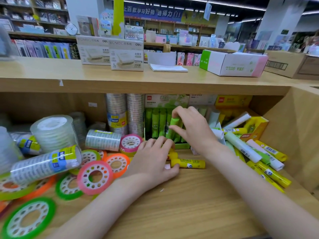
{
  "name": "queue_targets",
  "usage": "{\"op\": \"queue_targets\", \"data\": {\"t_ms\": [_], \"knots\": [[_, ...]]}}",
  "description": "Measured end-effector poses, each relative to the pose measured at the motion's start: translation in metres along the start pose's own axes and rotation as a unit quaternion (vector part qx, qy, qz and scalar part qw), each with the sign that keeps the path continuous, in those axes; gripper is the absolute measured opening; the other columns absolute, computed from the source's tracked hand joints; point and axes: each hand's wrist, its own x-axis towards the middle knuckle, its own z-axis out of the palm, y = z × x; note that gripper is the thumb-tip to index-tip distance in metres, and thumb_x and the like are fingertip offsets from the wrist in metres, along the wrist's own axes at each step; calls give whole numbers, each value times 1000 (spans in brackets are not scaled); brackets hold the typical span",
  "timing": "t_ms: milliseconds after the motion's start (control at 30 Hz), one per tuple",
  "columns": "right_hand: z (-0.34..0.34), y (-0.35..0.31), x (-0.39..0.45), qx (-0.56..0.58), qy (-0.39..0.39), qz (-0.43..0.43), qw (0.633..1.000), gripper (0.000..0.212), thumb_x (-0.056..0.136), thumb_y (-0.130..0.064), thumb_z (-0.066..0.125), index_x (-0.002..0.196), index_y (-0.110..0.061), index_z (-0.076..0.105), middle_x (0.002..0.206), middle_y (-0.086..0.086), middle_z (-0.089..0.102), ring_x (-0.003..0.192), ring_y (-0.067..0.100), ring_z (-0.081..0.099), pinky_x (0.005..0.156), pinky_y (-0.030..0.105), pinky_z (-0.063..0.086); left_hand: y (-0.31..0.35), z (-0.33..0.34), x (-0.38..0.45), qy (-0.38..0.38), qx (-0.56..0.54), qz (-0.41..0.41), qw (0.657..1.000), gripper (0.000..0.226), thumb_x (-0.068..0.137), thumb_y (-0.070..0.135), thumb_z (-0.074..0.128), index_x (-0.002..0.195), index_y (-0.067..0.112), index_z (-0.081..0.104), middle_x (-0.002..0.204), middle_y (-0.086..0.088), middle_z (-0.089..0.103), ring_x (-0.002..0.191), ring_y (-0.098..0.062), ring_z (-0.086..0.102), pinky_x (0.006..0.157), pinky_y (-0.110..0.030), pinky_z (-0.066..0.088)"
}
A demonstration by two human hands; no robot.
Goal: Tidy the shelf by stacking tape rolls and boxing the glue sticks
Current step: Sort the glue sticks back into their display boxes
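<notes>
My right hand (193, 128) pinches a green glue stick (174, 126) over the green display box (182, 146), where several green glue sticks (155, 121) stand upright. My left hand (153, 159) lies low on the shelf floor, its fingers curled over small yellow glue sticks (172, 155); its thumb touches a longer yellow glue stick (189, 163) lying flat. Coloured tape rolls (95, 176) in pink, orange and green lie scattered at the left, with wrapped packs of clear tape (48, 164) among them.
A heap of yellow, green and white glue sticks (255, 152) lies at the right beside a yellow box (257, 128). Tall clear tape stacks (126, 114) stand at the back. The shelf's top board (138, 83) hangs overhead, its side wall (293, 128) at the right.
</notes>
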Motion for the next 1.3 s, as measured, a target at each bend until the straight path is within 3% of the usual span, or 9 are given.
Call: {"op": "queue_targets", "data": {"t_ms": [100, 267, 467, 567, 667, 800, 1000, 1133, 1300], "knots": [[5, 6, 1, -42, 33, -10, 999, 16, 80, -16, 69, 88, -6, 60, 81, 8, 58, 80, 19, 38, 69, 28, 34, 0, 1, -1, -1, 4, 1, 1000, 72, 63, 64, 12, 116, 28, 45, 121, 9, 42, 110, -15, 41, 98, -28, 29], [8, 7, 0, -73, 34, -7, 997, 13, 82, -10, 52, 85, -9, 65, 87, 6, 62, 79, 24, 44, 66, 34, 32, 2, -2, 0, -12, -7, -6, 1000, 55, 74, 58, 33, 116, 26, 47, 123, 8, 42, 112, -16, 41, 99, -28, 28], [-11, 4, -21, -23, -134, 60, 989, 59, 91, 4, 36, 144, -21, 26, 142, 0, 36, 131, 19, 26, 109, 32, 19, 2, -2, -1, -9, -2, 5, 1000, 42, 85, 50, 48, 118, 25, 44, 127, 8, 39, 115, -15, 38, 101, -29, 27], [-36, 7, -46, 80, -15, 104, 991, 60, 84, 12, 38, 139, -12, 37, 132, 9, 48, 127, 21, 38, 103, 15, 22, 2, -3, -2, -13, -10, 8, 1000, 41, 85, 50, 48, 118, 26, 44, 127, 8, 40, 115, -15, 38, 100, -28, 26], [-63, 36, -67, -33, 60, 101, 992, 40, 73, 9, 39, 99, -2, 67, 107, 18, 63, 103, 38, 54, 90, 22, 30, 4, -4, -3, -17, -10, 4, 1000, 57, 76, 62, 31, 116, 25, 46, 126, 8, 41, 116, -16, 37, 101, -29, 27], [-99, 73, -100, -124, 1, 284, 951, 19, 87, -4, 49, 90, -5, 68, 91, 18, 61, 91, 37, 53, 72, 36, 35, 4, -1, -2, 10, -2, 3, 1000, 77, 59, 66, 12, 112, 24, 50, 125, 8, 43, 118, -16, 34, 103, -31, 25], [-106, 80, -121, -63, -82, 351, 931, 18, 91, -19, 54, 103, -14, 67, 89, 9, 65, 90, 28, 57, 72, 31, 39, 4, 0, 0, 11, 5, 1, 1000, 78, 58, 67, 11, 111, 25, 50, 123, 10, 45, 115, -15, 36, 98, -31, 26], [-102, 80, -126, -12, -44, 349, 936, 20, 81, -4, 64, 100, -9, 65, 83, 6, 66, 74, 19, 58, 66, 18, 36, 5, 1, 0, 24, 2, 1, 1000, 75, 59, 66, 14, 108, 24, 53, 120, 7, 49, 114, -18, 39, 96, -33, 28], [-90, 82, -132, -18, 59, 341, 938, 26, 73, -5, 68, 89, -21, 56, 83, 2, 61, 74, 21, 56, 68, 33, 45, 7, -1, -1, 16, 11, -4, 1000, 75, 59, 67, 12, 109, 26, 50, 121, 9, 46, 114, -15, 37, 97, -32, 26]]}}
